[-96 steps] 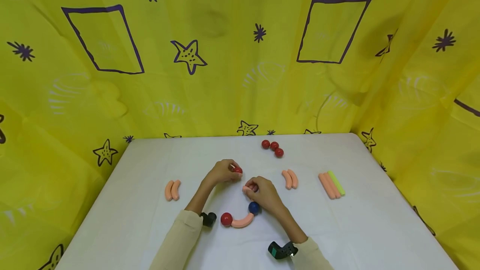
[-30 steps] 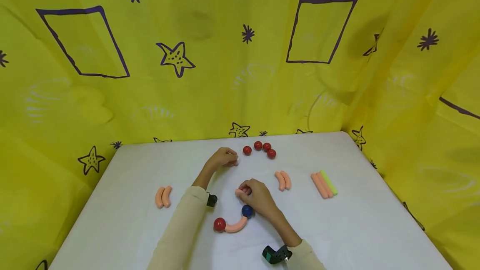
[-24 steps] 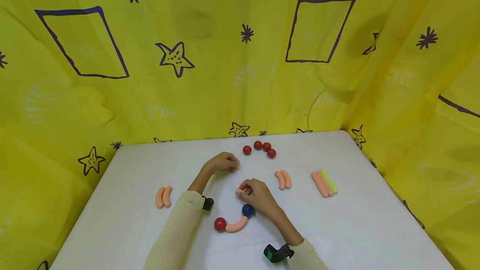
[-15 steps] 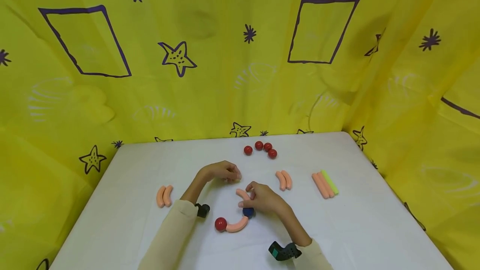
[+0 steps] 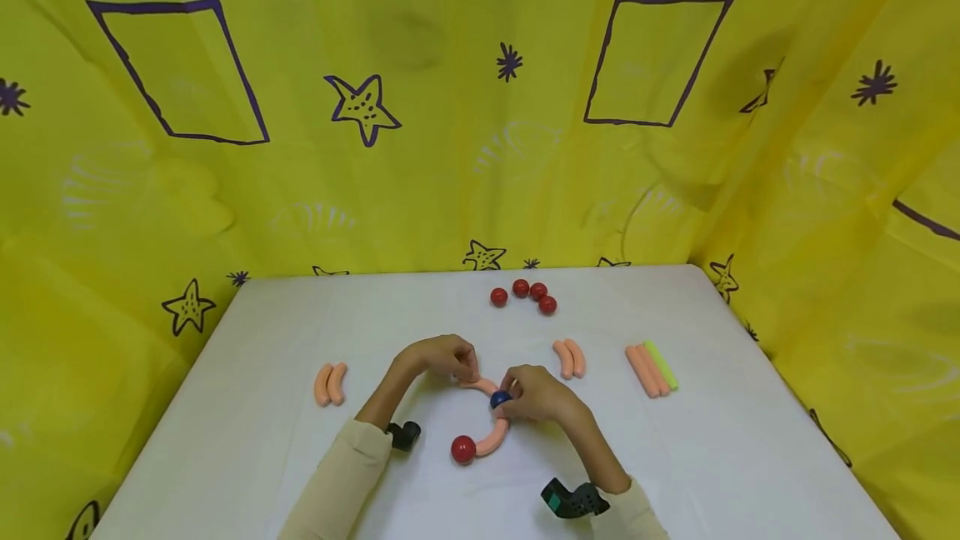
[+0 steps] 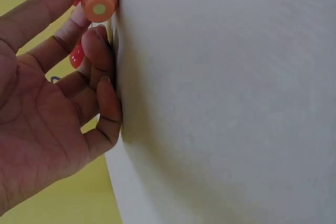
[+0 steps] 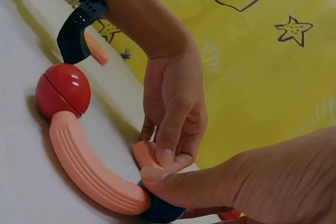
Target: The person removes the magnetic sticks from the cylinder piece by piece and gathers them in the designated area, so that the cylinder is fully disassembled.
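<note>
Near the middle of the white table, my right hand (image 5: 542,394) pinches a dark blue ball (image 5: 498,399) between thumb and fingers. A lower pink curved rod (image 5: 493,438) joins that ball to a larger red ball (image 5: 463,450). Another pink curved rod (image 5: 482,386) runs from the blue ball's far side toward my left hand (image 5: 448,357), whose thumb and fingers pinch its far end. That rod's end (image 6: 100,3) shows a pale round dot in the left wrist view. The right wrist view shows grooves along the lower rod (image 7: 94,166) and a seam around the red ball.
Several small red balls (image 5: 521,288) lie at the back. A pair of curved pink rods (image 5: 569,358) is to the right, another pair (image 5: 330,384) to the left. Straight pink rods (image 5: 647,371) and a green one (image 5: 662,365) lie farther right. A yellow curtain (image 5: 450,190) hangs behind.
My left hand has left a red ball among those at the back, come nearer, and taken the upper curved rod's end. My right hand has shifted from that rod to the blue ball.
</note>
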Demonstrator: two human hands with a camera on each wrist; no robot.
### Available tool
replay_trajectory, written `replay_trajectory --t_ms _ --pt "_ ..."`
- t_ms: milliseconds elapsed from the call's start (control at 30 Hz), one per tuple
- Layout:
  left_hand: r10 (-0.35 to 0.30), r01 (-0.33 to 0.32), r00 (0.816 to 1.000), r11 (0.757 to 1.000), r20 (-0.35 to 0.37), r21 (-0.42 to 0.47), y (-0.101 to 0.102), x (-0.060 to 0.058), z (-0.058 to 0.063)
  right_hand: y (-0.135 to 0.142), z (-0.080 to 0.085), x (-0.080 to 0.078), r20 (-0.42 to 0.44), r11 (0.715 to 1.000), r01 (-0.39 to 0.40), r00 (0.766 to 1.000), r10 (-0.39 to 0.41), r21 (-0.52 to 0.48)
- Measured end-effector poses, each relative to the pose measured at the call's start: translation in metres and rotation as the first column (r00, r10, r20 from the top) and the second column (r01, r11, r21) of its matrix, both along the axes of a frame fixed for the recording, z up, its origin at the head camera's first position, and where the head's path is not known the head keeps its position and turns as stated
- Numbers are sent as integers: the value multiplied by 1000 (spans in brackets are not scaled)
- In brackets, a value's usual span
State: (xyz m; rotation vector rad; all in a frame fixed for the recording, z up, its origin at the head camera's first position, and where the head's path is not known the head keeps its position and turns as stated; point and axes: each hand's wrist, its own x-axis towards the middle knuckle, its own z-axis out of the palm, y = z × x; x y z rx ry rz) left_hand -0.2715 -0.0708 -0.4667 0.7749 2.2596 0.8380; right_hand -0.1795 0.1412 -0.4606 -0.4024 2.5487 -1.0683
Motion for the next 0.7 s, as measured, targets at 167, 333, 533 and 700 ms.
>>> replay_trajectory --t_ms 167,333,533,700 --pt "7 -7 1000 1000 7 17 -4 3 -1 1 -3 -3 -43 998 65 997 -65 3" --pt "7 -6 1000 1000 -26 28 -8 9 -2 1 -8 -9 -90 990 127 987 -132 -60" --pt "18 -17 995 1000 -96 12 -8 21 -2 -2 -17 -13 -138 982 151 977 -165 -110" --pt "99 -109 983 992 -156 -58 -3 37 0 -3 -21 -14 -168 985 104 978 -127 -140"
